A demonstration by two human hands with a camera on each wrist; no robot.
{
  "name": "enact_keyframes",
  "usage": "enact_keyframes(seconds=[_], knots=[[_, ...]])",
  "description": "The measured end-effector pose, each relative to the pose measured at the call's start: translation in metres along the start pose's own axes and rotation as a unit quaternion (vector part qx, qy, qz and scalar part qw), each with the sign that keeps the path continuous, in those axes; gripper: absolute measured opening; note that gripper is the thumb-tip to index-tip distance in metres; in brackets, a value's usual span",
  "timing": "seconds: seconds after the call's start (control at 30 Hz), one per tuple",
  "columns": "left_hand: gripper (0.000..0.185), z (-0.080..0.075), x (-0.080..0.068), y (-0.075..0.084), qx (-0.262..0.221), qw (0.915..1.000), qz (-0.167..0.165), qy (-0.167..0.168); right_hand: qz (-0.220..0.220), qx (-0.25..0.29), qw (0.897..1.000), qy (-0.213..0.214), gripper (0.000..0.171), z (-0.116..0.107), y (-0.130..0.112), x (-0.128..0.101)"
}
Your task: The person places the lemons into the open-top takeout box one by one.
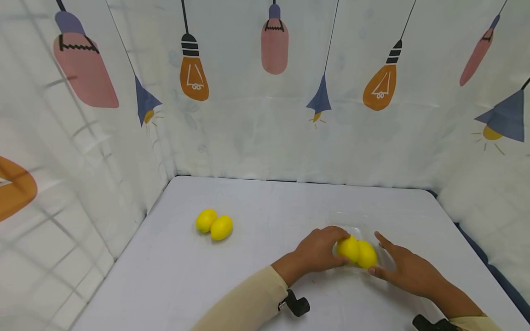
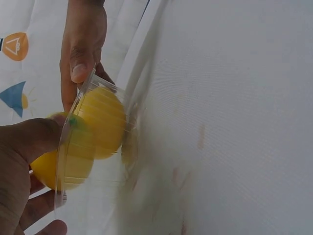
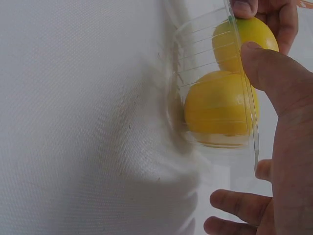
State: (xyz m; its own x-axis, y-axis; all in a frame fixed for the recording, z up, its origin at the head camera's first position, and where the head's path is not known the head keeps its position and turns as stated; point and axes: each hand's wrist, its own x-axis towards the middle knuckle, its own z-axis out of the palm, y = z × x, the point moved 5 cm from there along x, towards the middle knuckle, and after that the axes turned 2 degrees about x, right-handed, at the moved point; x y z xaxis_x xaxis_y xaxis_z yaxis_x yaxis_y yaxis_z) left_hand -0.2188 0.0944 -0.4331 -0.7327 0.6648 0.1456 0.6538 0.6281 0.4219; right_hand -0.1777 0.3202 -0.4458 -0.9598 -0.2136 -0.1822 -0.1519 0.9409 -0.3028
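Observation:
A clear plastic container (image 3: 198, 24) stands on the table at the right, low and ribbed along its wall. Inside it lies one yellow lemon (image 1: 367, 255). My left hand (image 1: 318, 251) grips a second lemon (image 1: 347, 248) at the left side of the container, thumb on its near side and fingers round the far side. In the left wrist view this lemon overlaps the container's rim and leans close to the first. On the other side, my right hand (image 1: 414, 272) has its fingers spread and its thumb (image 3: 261, 63) at the rim.
Two more lemons, one (image 1: 206, 220) just behind the other (image 1: 221, 228), lie on the left part of the white table (image 1: 265, 202). A fabric wall (image 1: 248, 138) printed with lamps rises behind the table and along both sides.

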Motion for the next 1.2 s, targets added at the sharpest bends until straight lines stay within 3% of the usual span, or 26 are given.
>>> enact_keyframes(seconds=[0.7, 1.2], knots=[[0.045, -0.002, 0.003, 0.004, 0.002, 0.9997, 0.021, -0.009, 0.001, 0.005, 1.0, -0.001, 0.112, 0.004, 0.003, 0.002], [0.045, 0.009, 0.009, 0.002, 0.049, 0.9982, -0.008, -0.034, -0.003, 0.012, 1.0, -0.001, 0.106, 0.007, 0.007, 0.002]])
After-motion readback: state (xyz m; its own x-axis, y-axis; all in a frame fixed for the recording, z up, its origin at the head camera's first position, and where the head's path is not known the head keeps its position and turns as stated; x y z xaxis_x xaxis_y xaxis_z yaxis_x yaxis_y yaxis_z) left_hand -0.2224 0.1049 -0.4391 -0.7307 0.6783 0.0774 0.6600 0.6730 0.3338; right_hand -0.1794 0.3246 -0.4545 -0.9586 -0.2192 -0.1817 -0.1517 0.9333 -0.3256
